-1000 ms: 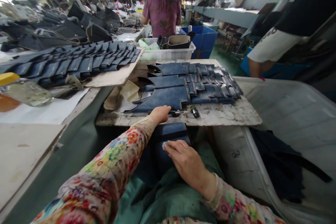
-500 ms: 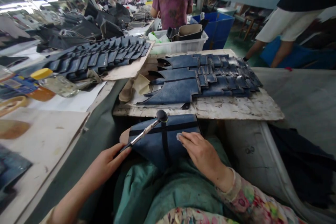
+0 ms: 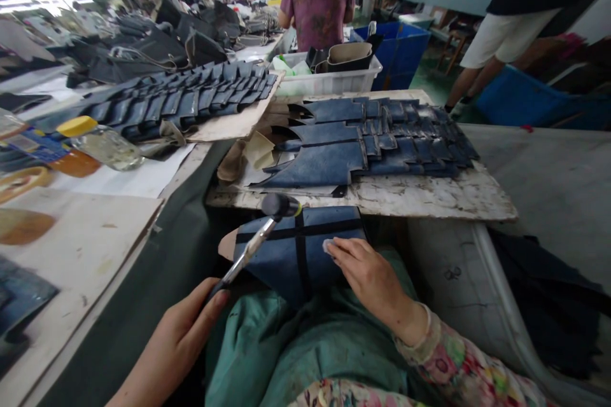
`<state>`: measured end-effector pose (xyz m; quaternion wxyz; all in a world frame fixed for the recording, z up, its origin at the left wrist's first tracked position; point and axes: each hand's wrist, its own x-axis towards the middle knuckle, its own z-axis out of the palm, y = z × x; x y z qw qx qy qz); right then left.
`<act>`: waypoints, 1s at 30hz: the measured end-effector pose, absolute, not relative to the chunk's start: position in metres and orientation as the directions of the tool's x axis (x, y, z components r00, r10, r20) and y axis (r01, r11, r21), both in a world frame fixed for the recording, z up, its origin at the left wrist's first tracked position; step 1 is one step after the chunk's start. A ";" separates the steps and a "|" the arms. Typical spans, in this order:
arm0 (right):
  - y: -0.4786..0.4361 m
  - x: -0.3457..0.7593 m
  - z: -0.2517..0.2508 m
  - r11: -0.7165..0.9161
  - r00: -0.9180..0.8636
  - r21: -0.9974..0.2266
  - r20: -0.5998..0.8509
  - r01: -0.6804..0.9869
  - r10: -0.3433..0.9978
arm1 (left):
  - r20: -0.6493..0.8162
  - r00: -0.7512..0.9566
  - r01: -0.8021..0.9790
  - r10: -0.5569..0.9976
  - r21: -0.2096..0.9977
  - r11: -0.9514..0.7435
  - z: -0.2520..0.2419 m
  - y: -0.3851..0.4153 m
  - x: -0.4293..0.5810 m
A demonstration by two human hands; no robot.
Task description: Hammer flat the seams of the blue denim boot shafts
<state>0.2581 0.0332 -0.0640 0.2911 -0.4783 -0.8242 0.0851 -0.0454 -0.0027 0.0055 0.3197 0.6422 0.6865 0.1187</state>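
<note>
My left hand (image 3: 195, 315) is closed around the handle of a mallet (image 3: 245, 254). The mallet's round black head, with a yellow-green face on its right end, is held over the far edge of a blue leather boot piece (image 3: 279, 257). That piece lies across my lap, crossed by black tape strips, with a pale tip at its left end. On its right part rests my right hand (image 3: 365, 276), fingers together, with a small whitish thing (image 3: 328, 245) at the fingertips. The thumb of that hand is hidden.
Ahead, overlapping blue leather pieces (image 3: 329, 162) lie on a worn board (image 3: 415, 200). Bottles, including a yellow-capped jar (image 3: 102, 143), and a tape roll (image 3: 21, 181) sit at left. A metal rail (image 3: 499, 292) runs at right. Two people stand beyond.
The mallet and my left hand have drawn back toward me, with the mallet head shifted left and lifted. My right hand stays on the leather boot piece.
</note>
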 end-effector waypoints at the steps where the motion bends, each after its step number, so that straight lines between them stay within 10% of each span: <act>1: 0.033 0.258 -0.064 0.528 -0.370 -0.418 0.403 0.740 0.837 | -0.289 0.025 0.802 0.957 0.577 0.153 0.006 -0.002 -0.045; 21: 0.034 0.257 -0.063 0.495 -0.349 -0.484 0.363 0.722 0.864 | -0.357 0.035 0.727 0.934 0.650 0.221 -0.013 -0.004 -0.047; 30: 0.018 0.255 -0.062 0.167 -0.251 -0.926 0.082 0.340 0.965 | -0.335 0.126 0.730 0.934 0.669 0.141 -0.042 -0.009 -0.003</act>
